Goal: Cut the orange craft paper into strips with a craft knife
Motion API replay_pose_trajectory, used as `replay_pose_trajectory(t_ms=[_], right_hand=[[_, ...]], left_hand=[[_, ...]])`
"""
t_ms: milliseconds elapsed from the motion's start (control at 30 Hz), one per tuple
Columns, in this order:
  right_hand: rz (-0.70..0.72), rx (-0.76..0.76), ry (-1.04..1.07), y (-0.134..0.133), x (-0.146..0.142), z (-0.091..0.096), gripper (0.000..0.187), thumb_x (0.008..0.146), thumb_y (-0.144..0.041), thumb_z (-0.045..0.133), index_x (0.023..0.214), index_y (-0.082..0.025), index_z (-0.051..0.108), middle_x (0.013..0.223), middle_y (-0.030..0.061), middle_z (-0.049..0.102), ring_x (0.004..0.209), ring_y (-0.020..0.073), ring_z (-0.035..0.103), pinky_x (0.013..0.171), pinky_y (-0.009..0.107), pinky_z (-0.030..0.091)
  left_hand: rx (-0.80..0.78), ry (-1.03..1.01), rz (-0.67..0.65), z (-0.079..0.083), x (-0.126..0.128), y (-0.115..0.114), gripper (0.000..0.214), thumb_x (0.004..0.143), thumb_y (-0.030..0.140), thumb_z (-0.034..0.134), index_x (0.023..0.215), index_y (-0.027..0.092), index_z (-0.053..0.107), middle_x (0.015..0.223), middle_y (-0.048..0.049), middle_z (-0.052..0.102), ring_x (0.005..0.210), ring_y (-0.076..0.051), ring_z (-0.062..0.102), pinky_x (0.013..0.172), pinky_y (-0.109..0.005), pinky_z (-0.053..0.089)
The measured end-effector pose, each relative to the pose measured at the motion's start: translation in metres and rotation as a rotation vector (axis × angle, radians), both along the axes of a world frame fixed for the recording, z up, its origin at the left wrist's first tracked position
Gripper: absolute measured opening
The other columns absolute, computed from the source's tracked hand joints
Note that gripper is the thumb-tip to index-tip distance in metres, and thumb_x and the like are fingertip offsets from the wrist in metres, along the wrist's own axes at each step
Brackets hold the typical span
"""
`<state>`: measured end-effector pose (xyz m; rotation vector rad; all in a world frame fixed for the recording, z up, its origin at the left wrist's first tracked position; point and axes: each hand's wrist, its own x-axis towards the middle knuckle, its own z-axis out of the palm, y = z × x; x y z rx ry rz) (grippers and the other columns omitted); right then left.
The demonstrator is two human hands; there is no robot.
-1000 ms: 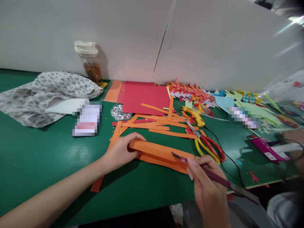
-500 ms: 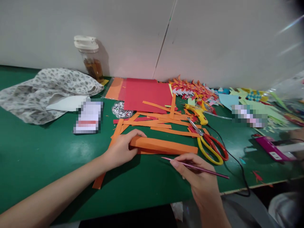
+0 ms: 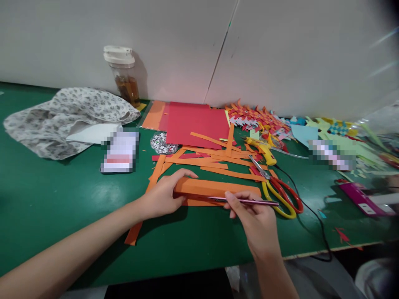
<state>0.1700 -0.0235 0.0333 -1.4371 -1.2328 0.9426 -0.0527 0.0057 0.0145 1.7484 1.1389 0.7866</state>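
My left hand (image 3: 165, 193) pinches the left end of a folded orange paper strip (image 3: 215, 187) held just above the green table. Between the fingers and thumb of my right hand (image 3: 252, 214) is a thin, dark pink pen-like stick (image 3: 258, 202), whose kind I cannot make out for certain. Its pointed tip lies against the lower part of the folded paper, pointing left. Loose orange paper strips (image 3: 215, 165) are strewn behind my hands. Scissors (image 3: 279, 189) with red and yellow handles rest just right of the folded paper.
Behind the strips are red paper sheets (image 3: 196, 124) and a bag of googly eyes (image 3: 163, 143). A yellow glue gun (image 3: 263, 149) trails a black cord (image 3: 299, 197) at right. Leftward are a phone (image 3: 120, 151), a patterned cloth (image 3: 68, 120) and a lidded bottle (image 3: 124, 79).
My right hand has moved up and slightly left, bringing the stick's tip onto the folded paper. The left hand keeps its hold. The view has shifted slightly.
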Motion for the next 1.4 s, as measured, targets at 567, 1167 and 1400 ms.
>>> replay_pose_trajectory(t_ms=[567, 1167, 1400], right_hand=[[0.132, -0.079, -0.047, 0.019, 0.006, -0.005, 0.029, 0.074, -0.042, 0.077, 0.069, -0.018, 0.061, 0.060, -0.0004, 0.065, 0.049, 0.0099, 0.055, 0.050, 0.021, 0.046], [-0.048, 0.014, 0.006, 0.027, 0.094, -0.015, 0.028, 0.063, -0.038, 0.085, 0.061, -0.018, 0.066, 0.057, -0.0019, 0.057, 0.050, 0.0092, 0.054, 0.048, 0.021, 0.043], [-0.155, 0.050, -0.033, 0.025, 0.126, -0.012, 0.029, 0.058, -0.039, 0.086, 0.059, -0.018, 0.065, 0.055, -0.0018, 0.057, 0.049, 0.0110, 0.054, 0.044, 0.023, 0.044]], left_hand=[[-0.051, 0.048, -0.100, -0.002, -0.004, 0.004, 0.046, 0.079, 0.009, 0.052, 0.121, 0.028, 0.047, 0.116, -0.0017, 0.059, 0.091, -0.017, 0.062, 0.074, -0.029, 0.052], [-0.093, 0.104, -0.056, -0.002, -0.004, 0.004, 0.040, 0.080, 0.017, 0.056, 0.118, 0.029, 0.049, 0.115, -0.0009, 0.058, 0.085, -0.016, 0.060, 0.071, -0.027, 0.051], [-0.154, 0.115, -0.046, 0.002, -0.003, 0.004, 0.041, 0.080, 0.017, 0.057, 0.118, 0.030, 0.049, 0.099, 0.0006, 0.060, 0.070, -0.013, 0.059, 0.060, -0.024, 0.049]])
